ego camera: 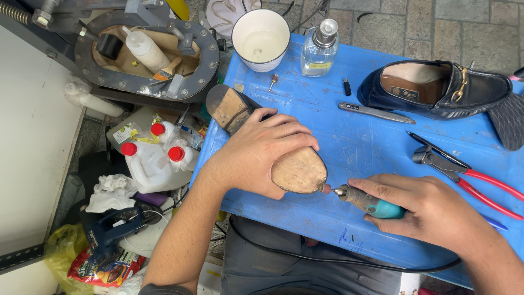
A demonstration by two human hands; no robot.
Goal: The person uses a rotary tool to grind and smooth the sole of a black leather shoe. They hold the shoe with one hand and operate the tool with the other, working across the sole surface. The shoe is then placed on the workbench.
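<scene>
My left hand [261, 153] presses down on an upturned shoe [297, 170] lying sole-up on the blue table [355, 136]; its worn heel [226, 106] points to the far left. My right hand [431, 210] grips a small teal rotary tool [371, 203], whose tip touches the toe edge of the tan sole. A black cord [338, 261] runs from the tool below the table's near edge.
A dark loafer [436, 90] with a gold buckle sits at the far right. Red-handled pliers [464, 175], a metal file [376, 113], a glass bottle [320, 49] and a white bowl [261, 38] lie on the table. White jugs with red caps [155, 158] stand on the floor at left.
</scene>
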